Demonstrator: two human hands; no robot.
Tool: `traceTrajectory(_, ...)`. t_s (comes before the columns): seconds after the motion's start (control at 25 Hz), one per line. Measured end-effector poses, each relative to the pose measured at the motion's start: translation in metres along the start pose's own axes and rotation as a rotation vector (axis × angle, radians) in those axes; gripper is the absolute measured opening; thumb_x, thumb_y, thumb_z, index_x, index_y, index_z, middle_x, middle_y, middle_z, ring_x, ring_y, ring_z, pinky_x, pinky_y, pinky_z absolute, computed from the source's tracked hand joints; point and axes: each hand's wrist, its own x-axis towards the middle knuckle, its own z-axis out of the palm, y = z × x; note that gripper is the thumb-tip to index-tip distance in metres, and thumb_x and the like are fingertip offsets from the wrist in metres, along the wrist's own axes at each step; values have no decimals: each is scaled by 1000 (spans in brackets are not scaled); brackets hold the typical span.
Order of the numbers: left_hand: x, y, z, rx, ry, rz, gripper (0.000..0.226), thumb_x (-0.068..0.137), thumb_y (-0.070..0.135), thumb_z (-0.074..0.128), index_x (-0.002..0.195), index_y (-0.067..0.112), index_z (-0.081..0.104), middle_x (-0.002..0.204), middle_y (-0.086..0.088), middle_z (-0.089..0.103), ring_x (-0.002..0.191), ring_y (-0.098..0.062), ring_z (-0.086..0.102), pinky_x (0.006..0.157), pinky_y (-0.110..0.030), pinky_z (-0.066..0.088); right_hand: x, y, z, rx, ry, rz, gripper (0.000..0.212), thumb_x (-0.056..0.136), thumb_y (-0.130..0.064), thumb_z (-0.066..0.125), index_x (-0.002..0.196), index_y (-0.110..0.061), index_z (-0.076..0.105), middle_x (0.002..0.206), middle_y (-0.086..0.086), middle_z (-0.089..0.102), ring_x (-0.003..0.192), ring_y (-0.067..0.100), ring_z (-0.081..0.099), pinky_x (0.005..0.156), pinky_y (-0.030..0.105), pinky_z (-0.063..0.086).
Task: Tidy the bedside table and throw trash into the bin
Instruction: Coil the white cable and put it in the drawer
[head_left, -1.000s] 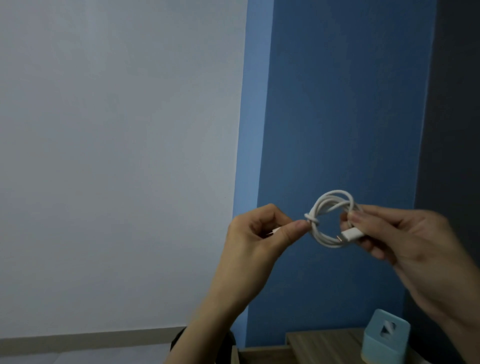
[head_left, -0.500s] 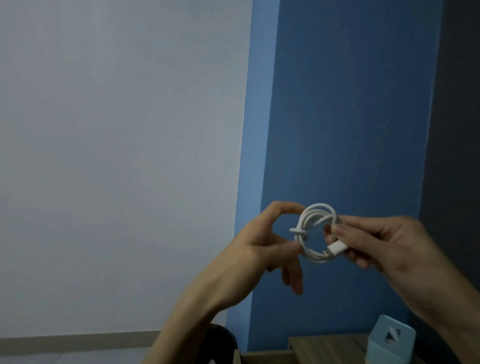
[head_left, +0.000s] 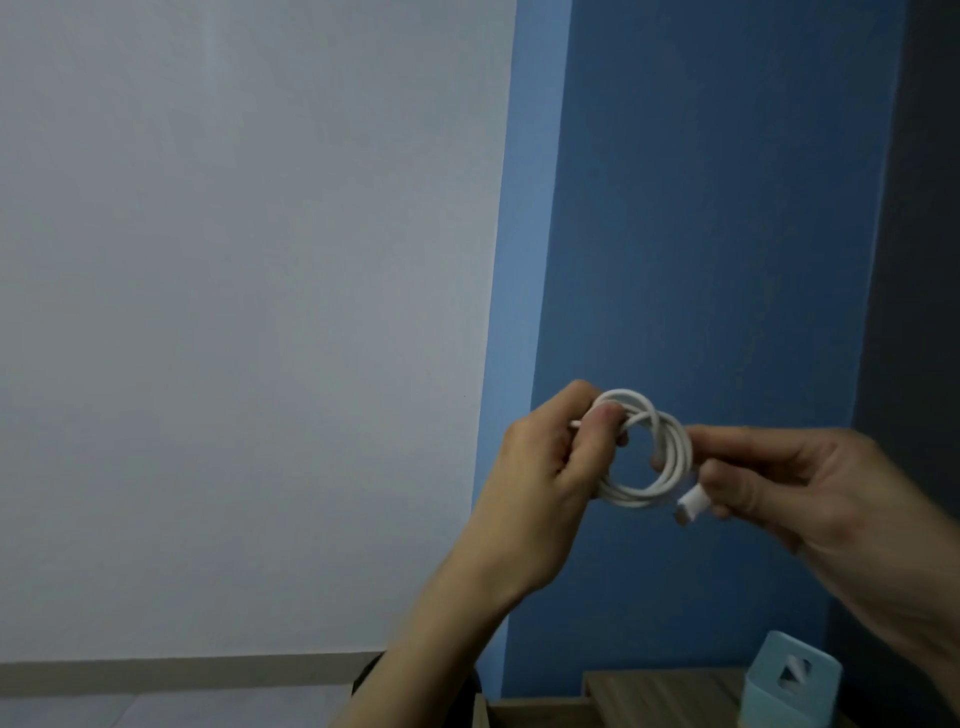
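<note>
While half a second ago the left hand (head_left: 545, 467) was open beside the coil, now its thumb and fingers pinch the upper left side of the white cable (head_left: 647, 457), and both hands sit a little higher. The right hand (head_left: 789, 483) pinches the coil's right side, just above the plug end (head_left: 691, 506). Below the cable, a wooden bedside table (head_left: 660, 693) carries a light blue tissue box (head_left: 789, 686), cut off by the frame. A dark round object (head_left: 366, 680) behind the left forearm is hard to identify.
</note>
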Motion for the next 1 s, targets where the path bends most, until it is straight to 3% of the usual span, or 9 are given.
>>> traceTrajectory(0.16,-3,-13,-1,147,48,68,37,88,43,39,75,11,53,57,1,46,50,-6,37,49,-31,34,-3,0,-8,37,-47,158,75,9,-50,87,77,-20,78,79,6,76,57,13,60,50,12,49)
traceTrajectory(0.28,-4,-18,-3,264,75,100,40,87,45,37,78,10,54,66,-8,49,49,-10,36,48,-23,30,-5,0,-12,27,-49,227,81,6,-47,88,78,-12,77,68,12,72,50,13,60,42,15,46)
traceTrajectory(0.48,-5,-23,0,342,122,85,35,85,48,35,74,18,50,53,1,41,49,-15,35,48,-20,26,-8,3,-7,144,36,159,73,6,-49,87,69,-13,77,58,8,68,49,7,62,43,11,46)
traceTrajectory(0.6,-3,-20,5,352,139,86,26,85,47,34,70,28,44,48,5,37,48,-13,35,46,-18,25,-7,5,2,225,106,20,66,13,-51,87,71,-20,78,64,2,72,58,6,67,52,12,51)
traceTrajectory(0.72,-2,-15,9,356,147,102,24,85,46,33,68,30,39,48,5,37,47,-13,34,46,-22,27,-5,4,12,107,211,-158,49,31,-55,83,72,-28,78,64,-1,72,55,8,67,55,14,53)
traceTrajectory(0.84,-3,-10,14,352,136,116,23,86,45,33,67,32,36,47,7,35,47,-12,34,46,-19,26,-3,2,22,-84,368,-263,17,53,-34,73,67,-25,74,66,-1,71,48,11,64,51,11,50)
traceTrajectory(1.0,-2,-11,10,308,143,125,23,89,43,34,71,29,40,51,6,39,49,-12,37,47,-20,29,-4,2,25,-207,424,-250,9,55,-21,76,61,-17,71,61,-1,66,45,8,55,46,10,45)
